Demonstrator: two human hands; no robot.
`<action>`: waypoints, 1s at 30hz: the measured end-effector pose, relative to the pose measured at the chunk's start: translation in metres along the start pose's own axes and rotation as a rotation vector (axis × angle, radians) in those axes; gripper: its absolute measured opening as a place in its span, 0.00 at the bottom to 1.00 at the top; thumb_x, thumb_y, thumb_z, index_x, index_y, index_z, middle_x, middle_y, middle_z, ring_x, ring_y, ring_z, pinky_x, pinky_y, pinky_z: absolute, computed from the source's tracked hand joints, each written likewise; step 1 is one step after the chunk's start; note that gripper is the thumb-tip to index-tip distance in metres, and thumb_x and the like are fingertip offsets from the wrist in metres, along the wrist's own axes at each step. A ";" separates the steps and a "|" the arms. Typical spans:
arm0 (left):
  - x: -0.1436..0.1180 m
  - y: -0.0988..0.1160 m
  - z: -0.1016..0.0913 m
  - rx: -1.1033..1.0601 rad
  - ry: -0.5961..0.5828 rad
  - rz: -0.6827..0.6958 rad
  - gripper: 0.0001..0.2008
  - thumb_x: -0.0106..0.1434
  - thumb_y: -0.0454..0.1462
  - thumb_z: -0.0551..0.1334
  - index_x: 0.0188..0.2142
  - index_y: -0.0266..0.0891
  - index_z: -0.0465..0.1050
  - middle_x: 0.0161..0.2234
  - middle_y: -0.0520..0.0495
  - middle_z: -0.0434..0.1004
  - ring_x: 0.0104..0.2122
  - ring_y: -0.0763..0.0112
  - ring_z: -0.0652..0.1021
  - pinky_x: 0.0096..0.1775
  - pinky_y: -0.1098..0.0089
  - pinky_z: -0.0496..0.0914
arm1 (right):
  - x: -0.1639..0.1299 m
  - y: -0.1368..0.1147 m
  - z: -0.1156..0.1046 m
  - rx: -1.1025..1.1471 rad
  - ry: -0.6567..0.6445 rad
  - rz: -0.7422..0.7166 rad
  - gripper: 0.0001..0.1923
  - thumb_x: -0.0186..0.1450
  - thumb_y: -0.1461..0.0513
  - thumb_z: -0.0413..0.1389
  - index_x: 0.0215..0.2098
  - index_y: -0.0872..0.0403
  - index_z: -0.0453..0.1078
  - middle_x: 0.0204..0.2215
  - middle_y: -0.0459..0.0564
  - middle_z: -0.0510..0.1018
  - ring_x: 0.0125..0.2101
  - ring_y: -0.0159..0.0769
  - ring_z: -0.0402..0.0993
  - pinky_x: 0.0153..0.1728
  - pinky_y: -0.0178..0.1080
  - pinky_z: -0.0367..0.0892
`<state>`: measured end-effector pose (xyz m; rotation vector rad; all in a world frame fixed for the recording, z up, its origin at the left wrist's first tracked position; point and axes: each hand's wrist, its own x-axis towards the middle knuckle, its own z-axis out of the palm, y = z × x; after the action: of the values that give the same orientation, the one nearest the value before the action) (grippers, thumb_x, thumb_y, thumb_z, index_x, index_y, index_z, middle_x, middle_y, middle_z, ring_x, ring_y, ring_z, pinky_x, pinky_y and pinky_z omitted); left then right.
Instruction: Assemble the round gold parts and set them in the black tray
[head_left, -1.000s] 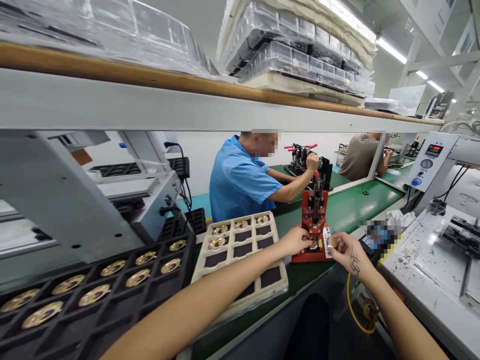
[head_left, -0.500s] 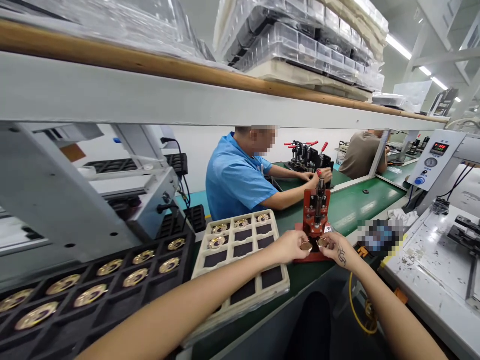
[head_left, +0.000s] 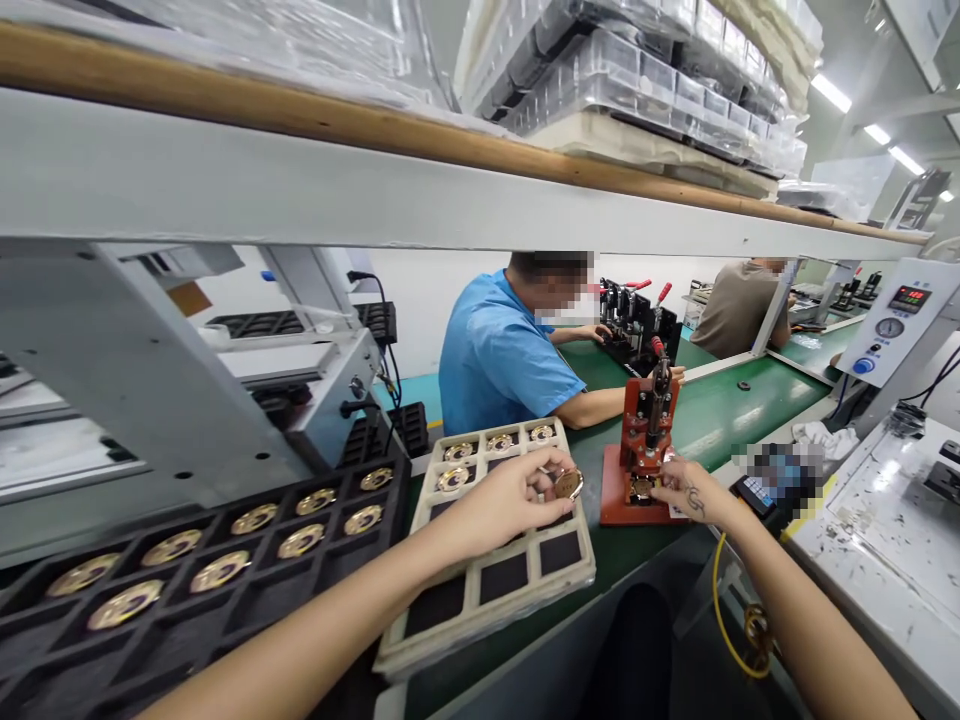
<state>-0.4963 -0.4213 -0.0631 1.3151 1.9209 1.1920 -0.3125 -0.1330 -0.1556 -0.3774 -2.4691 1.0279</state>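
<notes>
Disc in metal, round and brownish-gold with a bright rim [head_left: 568, 485], sits pinched in your left hand [head_left: 536, 492], thumb and fingers closed on its edge! You have it tilted up between the cream tray and the press, probably gripped by the rim so that your fingers leave most of the broad face uncovered.

Over to your right hand [head_left: 686, 488], down at the base of the upright red metal press with a red-tipped lever [head_left: 615, 490]. Your fingertips are bunched at a small gold-coloured metal piece [head_left: 642, 488] in the dark seat; I can't tell whether you pinch it or merely touch it. The seat, I'd judge, is there to locate the piece under the plunger.

Close on your left, the cream compartmented tray [head_left: 586, 574] stands beside the press, presumably for a short reach, its divided pockets seeming to keep the shiny round gold-coloured parts [head_left: 454, 478] from rubbing. Farther left lies the black compartmented tray [head_left: 259, 602] with larger gold-coloured rings [head_left: 220, 572], one to a pocket.

Now, the look of your disc: smooth, warm metallic, gleaming along its rim, with faint marks mid-face too small to read.
</notes>
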 end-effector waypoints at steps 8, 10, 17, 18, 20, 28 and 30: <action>-0.009 0.040 0.005 0.038 0.042 0.094 0.15 0.61 0.42 0.68 0.46 0.42 0.75 0.34 0.53 0.73 0.35 0.67 0.75 0.39 0.68 0.73 | 0.102 -0.104 -0.090 0.103 0.357 -0.048 0.37 0.77 0.35 0.41 0.44 0.53 0.78 0.37 0.55 0.86 0.43 0.48 0.82 0.46 0.45 0.74; -0.006 0.045 0.010 0.029 0.028 0.107 0.15 0.61 0.42 0.67 0.47 0.41 0.75 0.35 0.53 0.73 0.35 0.68 0.75 0.39 0.68 0.73 | 0.111 -0.138 -0.091 0.144 0.360 -0.103 0.38 0.79 0.36 0.37 0.44 0.52 0.78 0.36 0.54 0.86 0.41 0.45 0.83 0.47 0.44 0.76; -0.022 0.038 0.010 0.177 0.077 0.169 0.13 0.65 0.39 0.64 0.49 0.43 0.74 0.37 0.51 0.78 0.33 0.68 0.76 0.36 0.69 0.72 | 0.008 -0.143 -0.040 0.056 0.571 -0.517 0.20 0.83 0.55 0.46 0.46 0.50 0.80 0.44 0.54 0.87 0.50 0.47 0.83 0.57 0.51 0.73; -0.024 0.038 0.012 0.196 0.084 0.182 0.13 0.65 0.39 0.64 0.49 0.43 0.74 0.37 0.51 0.78 0.33 0.68 0.76 0.36 0.69 0.72 | -0.002 -0.133 -0.032 0.034 0.559 -0.562 0.19 0.82 0.57 0.47 0.44 0.49 0.80 0.44 0.54 0.87 0.52 0.49 0.84 0.59 0.53 0.73; -0.027 0.039 0.020 0.226 0.090 0.213 0.13 0.64 0.37 0.64 0.49 0.43 0.75 0.37 0.52 0.79 0.32 0.67 0.77 0.35 0.69 0.73 | -0.014 -0.116 -0.021 0.011 0.509 -0.605 0.16 0.81 0.60 0.49 0.45 0.50 0.80 0.46 0.55 0.88 0.57 0.52 0.82 0.62 0.57 0.72; -0.038 0.049 0.056 0.420 0.127 0.437 0.17 0.63 0.31 0.64 0.52 0.43 0.72 0.40 0.50 0.80 0.34 0.66 0.80 0.36 0.68 0.72 | -0.059 -0.120 -0.008 0.035 0.533 -0.398 0.13 0.79 0.62 0.54 0.57 0.49 0.79 0.60 0.58 0.80 0.65 0.49 0.73 0.66 0.54 0.67; -0.040 0.052 0.061 0.471 0.134 0.474 0.18 0.63 0.29 0.64 0.52 0.44 0.71 0.41 0.50 0.80 0.34 0.66 0.80 0.35 0.68 0.72 | -0.078 -0.127 -0.001 0.206 0.480 -0.267 0.12 0.80 0.59 0.54 0.54 0.48 0.79 0.49 0.54 0.83 0.52 0.43 0.80 0.56 0.47 0.74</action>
<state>-0.4084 -0.4280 -0.0486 2.0736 2.1402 1.0904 -0.2549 -0.2509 -0.0861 -0.1916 -1.9068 0.9378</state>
